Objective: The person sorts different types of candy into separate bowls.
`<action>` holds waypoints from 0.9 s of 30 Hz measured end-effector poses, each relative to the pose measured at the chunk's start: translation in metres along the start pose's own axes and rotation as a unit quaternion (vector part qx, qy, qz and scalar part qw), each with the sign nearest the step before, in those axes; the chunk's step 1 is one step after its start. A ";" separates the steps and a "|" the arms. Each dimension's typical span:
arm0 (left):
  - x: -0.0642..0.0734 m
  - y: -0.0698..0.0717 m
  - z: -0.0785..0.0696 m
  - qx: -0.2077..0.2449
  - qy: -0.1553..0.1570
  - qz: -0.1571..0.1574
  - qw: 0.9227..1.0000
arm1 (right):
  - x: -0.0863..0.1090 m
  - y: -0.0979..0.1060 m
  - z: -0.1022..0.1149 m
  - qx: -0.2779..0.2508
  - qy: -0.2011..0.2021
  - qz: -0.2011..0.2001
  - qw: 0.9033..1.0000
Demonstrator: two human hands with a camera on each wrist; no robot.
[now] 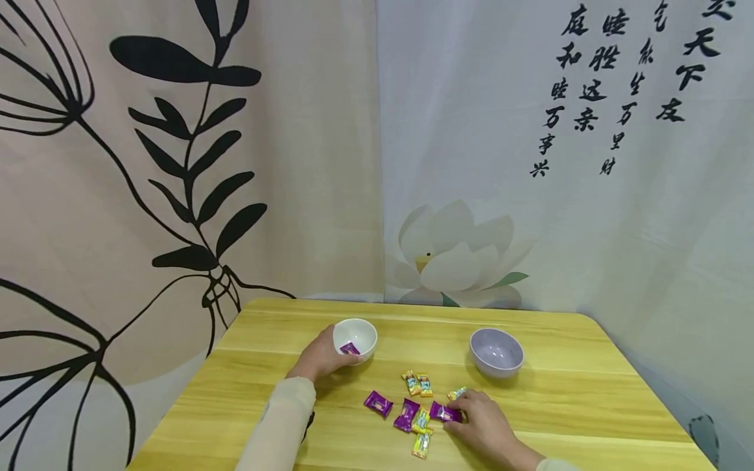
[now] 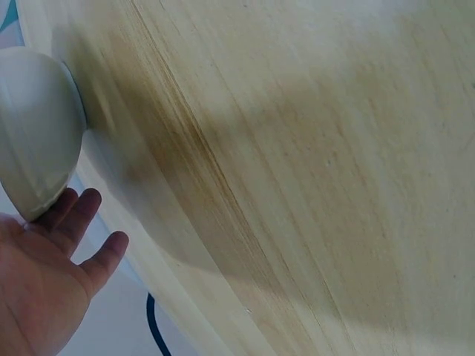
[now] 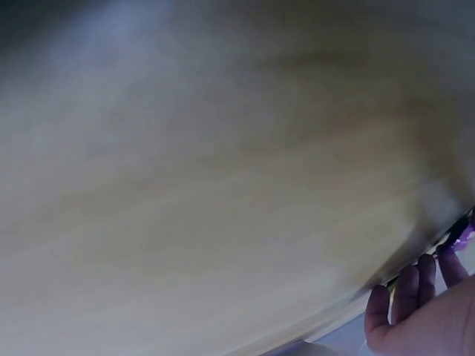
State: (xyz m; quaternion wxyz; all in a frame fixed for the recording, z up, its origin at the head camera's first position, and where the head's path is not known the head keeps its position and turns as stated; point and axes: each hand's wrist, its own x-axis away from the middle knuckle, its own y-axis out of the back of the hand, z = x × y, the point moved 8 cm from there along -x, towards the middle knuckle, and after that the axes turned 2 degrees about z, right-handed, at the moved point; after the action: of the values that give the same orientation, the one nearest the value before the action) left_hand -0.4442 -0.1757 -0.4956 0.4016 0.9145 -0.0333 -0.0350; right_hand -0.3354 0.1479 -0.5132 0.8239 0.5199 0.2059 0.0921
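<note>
My left hand (image 1: 323, 355) grips the white bowl (image 1: 363, 332) at its left side, thumb over the near rim and fingers against the outer wall. Inside that bowl lies a purple-wrapped candy (image 1: 349, 348). In the left wrist view, the fingertips touch the bowl's side (image 2: 41, 126). On the right, my right hand (image 1: 484, 422) pinches a purple-wrapped candy (image 1: 443, 412) between thumb and fingers, low over the table. A yellow-wrapped candy (image 1: 456, 394) is partly hidden behind those fingers. In the right wrist view, a bit of purple wrapper (image 3: 464, 239) shows at the fingertips.
Two more purple candies (image 1: 378, 404) and several yellow candies (image 1: 421, 443) lie loose between the hands on the wooden table (image 1: 559, 366). A lavender bowl (image 1: 497, 353) stands behind the right hand. A printed curtain (image 1: 330, 163) hangs beyond the table's far edge.
</note>
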 end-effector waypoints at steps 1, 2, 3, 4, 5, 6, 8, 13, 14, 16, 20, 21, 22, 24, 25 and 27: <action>0.000 0.000 0.000 -0.001 0.001 0.000 1.000 | 0.000 0.000 0.000 -0.001 0.000 -0.001 1.000; 0.001 0.000 0.000 -0.001 0.003 0.000 1.000 | 0.000 0.001 0.001 -0.002 0.000 -0.002 1.000; 0.001 0.000 -0.001 -0.002 0.003 0.001 1.000 | 0.000 0.001 0.001 -0.004 0.000 -0.002 1.000; 0.002 0.000 -0.001 -0.002 0.003 0.002 1.000 | 0.000 0.001 0.001 -0.006 -0.001 -0.002 1.000; 0.002 0.000 -0.001 -0.003 0.003 0.003 1.000 | 0.000 0.002 0.001 -0.010 -0.002 -0.003 1.000; 0.002 0.000 -0.002 -0.003 0.002 0.003 1.000 | 0.000 0.002 0.001 -0.016 -0.002 -0.003 1.000; 0.002 0.001 -0.002 -0.003 0.000 0.003 1.000 | 0.000 0.004 0.000 -0.023 -0.006 -0.005 1.000; 0.003 0.002 -0.004 -0.003 -0.005 -0.001 1.000 | -0.005 0.005 -0.001 -0.043 -0.021 -0.002 0.999; 0.003 0.002 -0.005 -0.004 -0.005 -0.001 1.000 | -0.006 0.006 0.000 -0.048 -0.021 -0.002 0.999; 0.003 0.003 -0.005 -0.003 -0.006 -0.001 1.000 | -0.009 0.008 0.002 -0.059 -0.023 -0.005 0.998; 0.004 0.004 -0.006 -0.001 -0.008 -0.002 1.000 | -0.017 0.013 0.006 -0.078 -0.028 -0.019 0.996; 0.004 0.004 -0.006 0.001 -0.009 -0.002 1.000 | -0.019 0.015 0.007 -0.080 -0.030 -0.023 0.996; 0.004 0.004 -0.006 0.002 -0.009 -0.002 1.000 | -0.022 0.016 0.007 -0.087 -0.032 -0.027 0.995; 0.004 0.004 -0.006 0.004 -0.007 0.000 1.000 | -0.026 0.019 0.009 -0.098 -0.035 -0.035 0.994; 0.004 0.004 -0.006 0.005 -0.007 0.000 1.000 | -0.029 0.020 0.010 -0.106 -0.036 -0.040 0.993; 0.004 0.004 -0.006 0.005 -0.006 0.000 1.000 | -0.034 0.022 0.011 -0.121 -0.040 -0.045 0.991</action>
State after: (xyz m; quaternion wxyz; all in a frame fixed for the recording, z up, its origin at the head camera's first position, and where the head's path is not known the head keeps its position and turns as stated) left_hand -0.4396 -0.1746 -0.4889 0.3967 0.9164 -0.0362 -0.0401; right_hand -0.3594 0.1357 -0.4815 0.8915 0.4103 0.1832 0.0584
